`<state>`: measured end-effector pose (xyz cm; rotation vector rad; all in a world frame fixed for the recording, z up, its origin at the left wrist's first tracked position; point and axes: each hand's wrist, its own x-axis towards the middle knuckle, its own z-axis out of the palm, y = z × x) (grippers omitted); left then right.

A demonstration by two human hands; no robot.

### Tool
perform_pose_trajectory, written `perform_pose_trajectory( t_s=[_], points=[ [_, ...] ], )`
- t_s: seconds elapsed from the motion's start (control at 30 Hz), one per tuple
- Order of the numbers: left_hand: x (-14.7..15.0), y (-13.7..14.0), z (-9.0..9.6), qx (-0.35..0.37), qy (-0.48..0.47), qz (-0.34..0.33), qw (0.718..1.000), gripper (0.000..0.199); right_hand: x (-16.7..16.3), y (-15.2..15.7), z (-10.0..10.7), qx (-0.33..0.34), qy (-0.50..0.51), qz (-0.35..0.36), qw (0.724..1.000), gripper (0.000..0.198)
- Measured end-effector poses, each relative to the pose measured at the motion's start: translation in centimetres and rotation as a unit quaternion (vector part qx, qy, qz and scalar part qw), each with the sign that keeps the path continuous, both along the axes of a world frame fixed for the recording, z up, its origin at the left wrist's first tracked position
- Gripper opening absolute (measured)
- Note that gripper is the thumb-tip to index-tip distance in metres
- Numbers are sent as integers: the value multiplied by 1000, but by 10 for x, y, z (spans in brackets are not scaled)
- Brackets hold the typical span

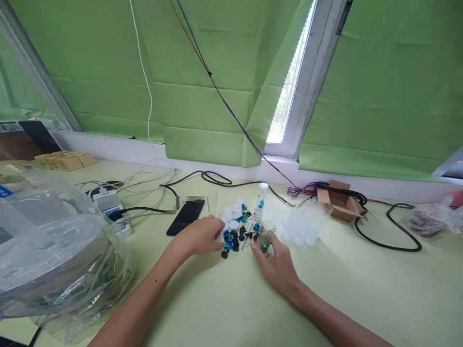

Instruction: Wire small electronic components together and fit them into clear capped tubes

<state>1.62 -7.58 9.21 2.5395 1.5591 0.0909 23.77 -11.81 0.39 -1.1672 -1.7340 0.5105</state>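
My right hand (278, 262) grips a small clear container (266, 232), tilted, with something green and shiny inside it. My left hand (202, 235) is at the left edge of a pile of small parts, its fingers curled downward; what they hold, if anything, is hidden. White round caps (233, 224) lie just beyond the left fingers. Between the hands are several blue metallic parts (227, 237), black knob-like parts (242, 234) and thin bent metal keys (246, 241). A clear container with a white cap (261, 198) stands behind the pile, with a blue part inside.
A black phone (186, 217) lies behind my left hand. Translucent discs (299, 229) and a small open cardboard box (338, 205) lie to the right. A large plastic-wrapped spool (54, 246) takes up the left. Black cable (388, 248) and a power strip (115, 212) are on the table.
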Motion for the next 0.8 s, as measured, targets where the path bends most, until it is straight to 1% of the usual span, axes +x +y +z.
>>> perform_pose_trajectory(
  t_s=[0.1,0.17,0.2,0.27,0.33,0.43,0.53,0.6,0.67,0.8],
  points=[
    [5,1,1,48,-96,-29,994,13,0,-1,0,21,10,-8,1000,16],
    [12,1,0,66,-184,-24,981,16,1,-2,1,20,13,-8,1000,16],
    [16,2,-2,61,-235,-17,970,21,1,-2,1,17,14,-8,1000,16],
    [24,2,-6,21,-341,-14,940,30,0,-3,2,12,11,-5,1000,14],
    [33,2,-11,-14,-418,-12,908,32,0,-3,2,8,7,2,1000,13],
    [42,0,-18,-44,-487,-11,872,32,0,-3,1,7,-4,6,1000,16],
    [48,-2,-25,-84,-525,-9,847,34,0,-3,1,10,-14,5,1000,22],
    [51,-4,-29,-97,-536,-7,838,34,1,-3,0,10,-17,4,1000,25],
    [53,-6,-32,-87,-535,-4,840,34,1,-3,0,13,-19,6,1000,28],
    [56,-11,-34,-17,-491,-11,871,35,1,-2,-1,29,-28,5,999,27]
  ],
)
